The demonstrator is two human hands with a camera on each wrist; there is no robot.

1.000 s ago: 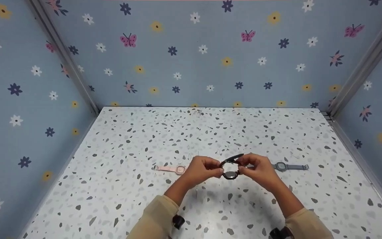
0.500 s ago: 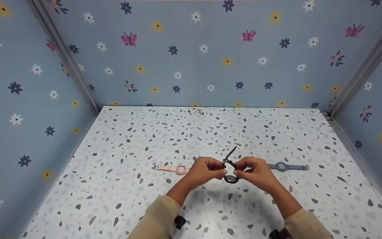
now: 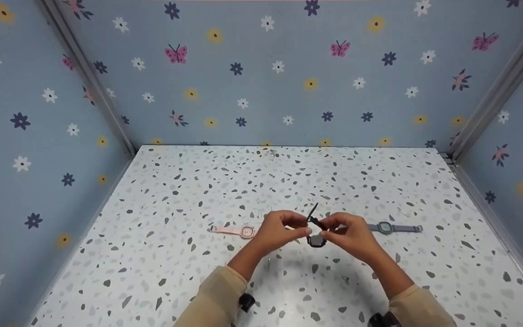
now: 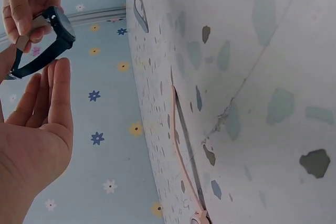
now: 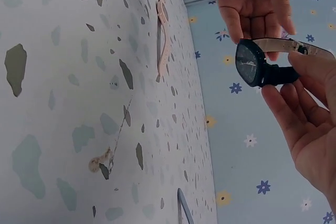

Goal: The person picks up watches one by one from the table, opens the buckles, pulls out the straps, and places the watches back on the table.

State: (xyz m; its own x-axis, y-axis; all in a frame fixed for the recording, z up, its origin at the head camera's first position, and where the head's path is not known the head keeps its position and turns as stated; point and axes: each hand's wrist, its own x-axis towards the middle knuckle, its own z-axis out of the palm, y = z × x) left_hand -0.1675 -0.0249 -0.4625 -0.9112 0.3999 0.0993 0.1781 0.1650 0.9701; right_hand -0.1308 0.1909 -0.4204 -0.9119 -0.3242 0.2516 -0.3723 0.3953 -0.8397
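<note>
A black wristwatch (image 3: 317,240) with a round dial is held above the table between both hands, its strap bent into a loop. My left hand (image 3: 279,234) pinches the strap on the left side, between thumb and fingers. On the other side, my right hand (image 3: 351,234) pinches the strap with thumb and fingers. One strap end sticks up beyond the hands. In the right wrist view the watch dial (image 5: 251,64) faces the camera, and the strap's tan inner side (image 5: 273,45) shows. The fingertips partly hide the buckle area.
On the speckled white table (image 3: 198,190), a pink watch (image 3: 247,232) lies left of the hands, partly covered by the left one. To the right lies a grey-blue watch (image 3: 384,227), its near strap partly behind the right hand. Flower-patterned walls (image 3: 261,81) enclose the table.
Both hands have drawn closer together, narrowing the strap loop. The protruding strap end has swung from slanting right to pointing more steeply up. The pink and grey-blue watches have stayed put.
</note>
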